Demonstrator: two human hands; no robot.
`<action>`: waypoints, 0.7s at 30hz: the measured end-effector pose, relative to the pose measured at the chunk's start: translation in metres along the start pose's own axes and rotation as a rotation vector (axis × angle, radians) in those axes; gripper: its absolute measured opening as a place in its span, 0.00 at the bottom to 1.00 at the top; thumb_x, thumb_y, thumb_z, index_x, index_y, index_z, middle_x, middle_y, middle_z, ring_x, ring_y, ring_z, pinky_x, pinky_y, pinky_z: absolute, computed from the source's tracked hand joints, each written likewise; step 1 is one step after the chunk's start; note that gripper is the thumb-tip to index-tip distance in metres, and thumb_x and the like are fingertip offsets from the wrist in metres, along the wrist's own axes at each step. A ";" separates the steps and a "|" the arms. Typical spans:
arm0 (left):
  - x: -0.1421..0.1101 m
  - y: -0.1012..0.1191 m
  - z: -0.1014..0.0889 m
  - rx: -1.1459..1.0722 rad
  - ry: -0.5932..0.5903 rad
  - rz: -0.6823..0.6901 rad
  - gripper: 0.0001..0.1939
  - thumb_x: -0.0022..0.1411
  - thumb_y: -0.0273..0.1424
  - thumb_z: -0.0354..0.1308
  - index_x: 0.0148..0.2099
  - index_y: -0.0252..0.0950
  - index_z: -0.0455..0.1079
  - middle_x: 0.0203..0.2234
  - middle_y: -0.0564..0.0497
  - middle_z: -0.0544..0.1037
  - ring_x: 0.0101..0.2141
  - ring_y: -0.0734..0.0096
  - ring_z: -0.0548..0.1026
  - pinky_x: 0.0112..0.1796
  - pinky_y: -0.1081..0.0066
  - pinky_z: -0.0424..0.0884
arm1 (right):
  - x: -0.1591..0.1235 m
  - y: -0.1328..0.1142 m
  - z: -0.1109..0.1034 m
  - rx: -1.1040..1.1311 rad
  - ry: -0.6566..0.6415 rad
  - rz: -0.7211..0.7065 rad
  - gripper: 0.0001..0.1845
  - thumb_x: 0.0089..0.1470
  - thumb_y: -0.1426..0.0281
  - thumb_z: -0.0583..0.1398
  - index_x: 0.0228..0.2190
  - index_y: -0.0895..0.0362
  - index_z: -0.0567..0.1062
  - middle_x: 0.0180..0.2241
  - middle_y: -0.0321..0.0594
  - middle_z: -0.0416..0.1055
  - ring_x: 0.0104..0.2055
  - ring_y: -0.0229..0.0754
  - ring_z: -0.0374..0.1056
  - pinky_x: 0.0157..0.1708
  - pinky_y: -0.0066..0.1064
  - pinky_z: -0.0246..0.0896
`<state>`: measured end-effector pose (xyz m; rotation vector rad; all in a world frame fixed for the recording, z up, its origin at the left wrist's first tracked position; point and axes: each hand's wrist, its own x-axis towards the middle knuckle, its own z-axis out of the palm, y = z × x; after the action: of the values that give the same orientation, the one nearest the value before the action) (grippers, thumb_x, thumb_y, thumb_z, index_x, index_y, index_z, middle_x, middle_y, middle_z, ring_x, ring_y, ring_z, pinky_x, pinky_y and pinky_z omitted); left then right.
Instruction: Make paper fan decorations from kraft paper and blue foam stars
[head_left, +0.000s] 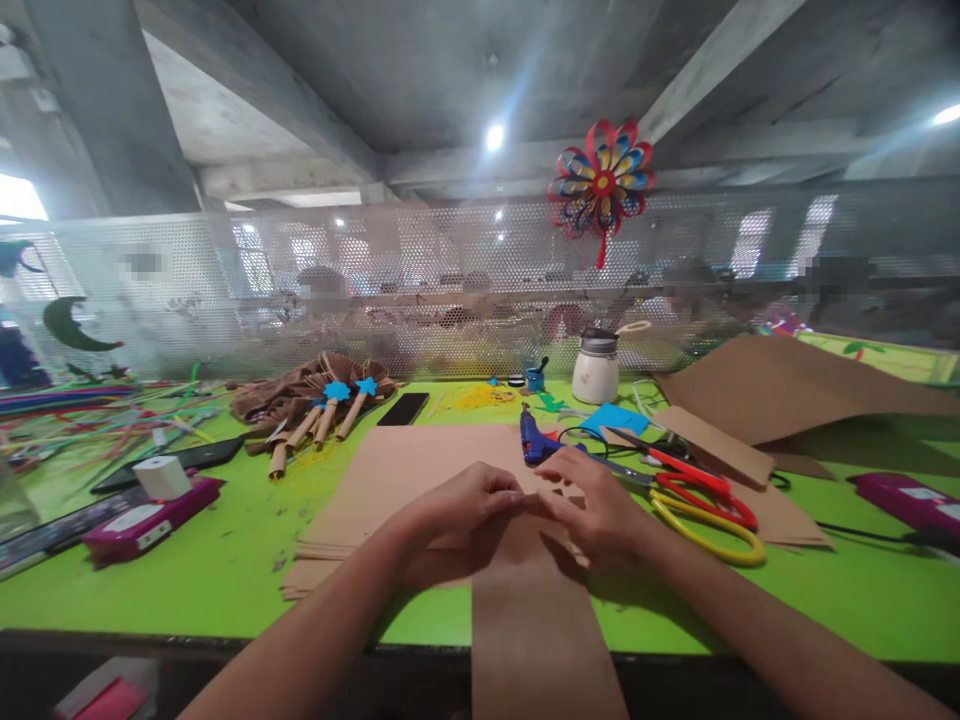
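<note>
A long strip of brown kraft paper (pixel 536 620) runs from the middle of the table over its front edge toward me. My left hand (pixel 469 500) pinches the strip's far end, fingers curled together. My right hand (pixel 592 505) grips the same end from the right, its thumb and fingertips close to the left ones. The far edge of the strip between the fingertips is partly hidden. Beneath both hands lies a stack of brown paper sheets (pixel 405 480). Just beyond my right hand rests a blue glue gun (pixel 536 440).
Right of my hands lie red-handled scissors (pixel 705 485) and yellow-handled scissors (pixel 709 530). Rolled paper pieces with blue shapes (pixel 326 410), a black phone (pixel 403 409) and a white jar (pixel 596 370) stand farther back. A perforated screen (pixel 420 300) borders the green table (pixel 240 560).
</note>
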<state>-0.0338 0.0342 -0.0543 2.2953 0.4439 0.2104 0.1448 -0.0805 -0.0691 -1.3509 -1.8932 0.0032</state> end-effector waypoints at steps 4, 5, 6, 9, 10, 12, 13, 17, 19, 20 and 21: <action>0.002 -0.001 0.006 0.048 0.003 0.069 0.15 0.60 0.38 0.48 0.33 0.32 0.68 0.24 0.54 0.68 0.26 0.76 0.62 0.29 0.75 0.59 | 0.003 0.000 0.001 0.184 -0.208 0.159 0.18 0.56 0.63 0.53 0.22 0.59 0.72 0.21 0.37 0.66 0.25 0.35 0.58 0.26 0.27 0.52; 0.002 0.000 0.006 0.056 0.007 0.070 0.15 0.61 0.38 0.47 0.33 0.32 0.68 0.25 0.53 0.68 0.27 0.75 0.62 0.29 0.75 0.60 | 0.003 0.001 0.001 0.233 -0.225 0.190 0.19 0.56 0.62 0.53 0.20 0.60 0.70 0.19 0.35 0.63 0.23 0.34 0.56 0.24 0.26 0.50; 0.001 0.002 0.006 0.061 0.009 0.068 0.15 0.61 0.38 0.47 0.33 0.32 0.68 0.25 0.53 0.69 0.27 0.75 0.63 0.29 0.76 0.60 | 0.003 0.002 0.002 0.275 -0.230 0.216 0.20 0.56 0.61 0.53 0.19 0.60 0.69 0.18 0.34 0.61 0.22 0.33 0.54 0.22 0.26 0.48; -0.001 0.008 0.006 0.069 0.003 0.052 0.15 0.61 0.38 0.46 0.33 0.32 0.68 0.24 0.54 0.67 0.26 0.76 0.62 0.28 0.76 0.59 | 0.003 0.007 0.004 0.350 -0.218 0.262 0.20 0.53 0.59 0.56 0.18 0.59 0.68 0.18 0.33 0.58 0.22 0.32 0.51 0.20 0.26 0.44; -0.001 0.009 0.005 0.068 0.000 0.048 0.15 0.62 0.38 0.46 0.33 0.32 0.67 0.24 0.54 0.67 0.26 0.76 0.62 0.28 0.76 0.59 | 0.002 0.008 0.005 0.371 -0.218 0.278 0.19 0.52 0.59 0.57 0.18 0.59 0.68 0.18 0.33 0.58 0.22 0.32 0.51 0.20 0.26 0.43; -0.002 0.010 0.004 0.068 -0.015 0.042 0.15 0.62 0.39 0.46 0.33 0.33 0.66 0.23 0.55 0.66 0.25 0.76 0.61 0.27 0.76 0.59 | 0.001 0.012 0.007 0.441 -0.227 0.323 0.19 0.51 0.59 0.57 0.17 0.59 0.67 0.17 0.32 0.57 0.21 0.32 0.50 0.19 0.26 0.43; -0.002 0.010 0.004 0.062 -0.026 0.039 0.16 0.62 0.40 0.46 0.32 0.33 0.66 0.23 0.55 0.65 0.25 0.76 0.61 0.27 0.76 0.58 | 0.000 0.013 0.008 0.488 -0.232 0.348 0.19 0.51 0.58 0.57 0.17 0.59 0.66 0.16 0.31 0.55 0.20 0.31 0.49 0.19 0.26 0.42; 0.000 0.004 0.004 0.030 -0.093 0.059 0.18 0.62 0.43 0.45 0.32 0.33 0.64 0.22 0.55 0.65 0.24 0.77 0.61 0.26 0.76 0.58 | -0.003 0.015 0.010 0.616 -0.270 0.411 0.21 0.50 0.56 0.57 0.17 0.57 0.63 0.13 0.28 0.52 0.17 0.31 0.47 0.18 0.25 0.41; 0.001 0.002 0.004 0.020 -0.109 0.062 0.19 0.61 0.44 0.45 0.31 0.34 0.63 0.22 0.56 0.63 0.24 0.77 0.60 0.26 0.76 0.58 | -0.003 0.015 0.007 0.604 -0.293 0.404 0.22 0.50 0.56 0.58 0.16 0.57 0.62 0.13 0.28 0.52 0.17 0.30 0.47 0.17 0.25 0.41; 0.000 0.002 0.004 0.015 -0.112 0.056 0.19 0.61 0.44 0.45 0.30 0.34 0.62 0.21 0.56 0.62 0.23 0.78 0.59 0.25 0.77 0.57 | -0.002 0.014 0.004 0.586 -0.304 0.394 0.22 0.50 0.56 0.57 0.15 0.58 0.62 0.13 0.29 0.53 0.17 0.30 0.48 0.18 0.25 0.41; 0.000 0.002 0.004 0.007 -0.108 0.052 0.19 0.61 0.44 0.45 0.29 0.34 0.61 0.20 0.57 0.61 0.22 0.78 0.58 0.24 0.77 0.56 | -0.001 0.014 0.002 0.565 -0.311 0.377 0.21 0.50 0.57 0.57 0.16 0.58 0.64 0.14 0.30 0.54 0.18 0.31 0.49 0.18 0.25 0.43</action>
<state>-0.0319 0.0303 -0.0551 2.3137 0.3307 0.1094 0.1547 -0.0741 -0.0766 -1.3248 -1.6615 0.9126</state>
